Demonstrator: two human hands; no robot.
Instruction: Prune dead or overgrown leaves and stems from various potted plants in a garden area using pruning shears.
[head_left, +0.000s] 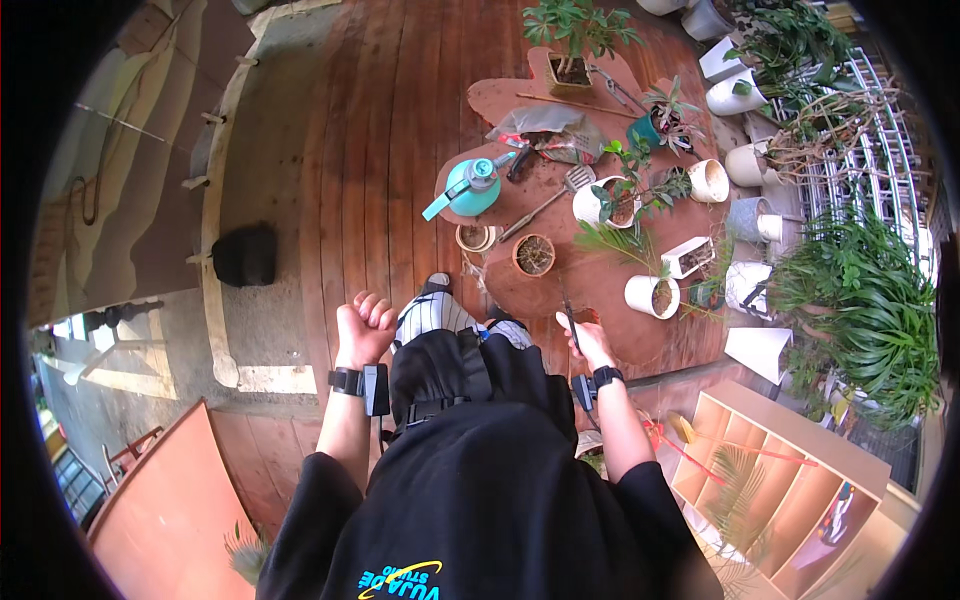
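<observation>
My right hand (591, 343) is closed round a thin dark hand tool (571, 322), its narrow end pointing away from me; its exact kind is unclear. My left hand (366, 324) is curled above the wooden floor, and nothing shows in it. Ahead of my feet, a terracotta pot (533, 255) holds dry plant stubble. Left of it stand a turquoise pressure sprayer (474, 187) and a round beige pot (475, 238). A small metal garden fork (551, 202) lies beyond the terracotta pot, beside a white pot with a leafy plant (607, 202).
A plastic bag of soil (559, 133) and a potted shrub (570, 73) are farther off. More white pots, one with a palm seedling (652, 297), stand at the right, before dense greenery (870, 300). A wooden shelf unit (772, 480) is lower right; a black object (244, 255) lies left.
</observation>
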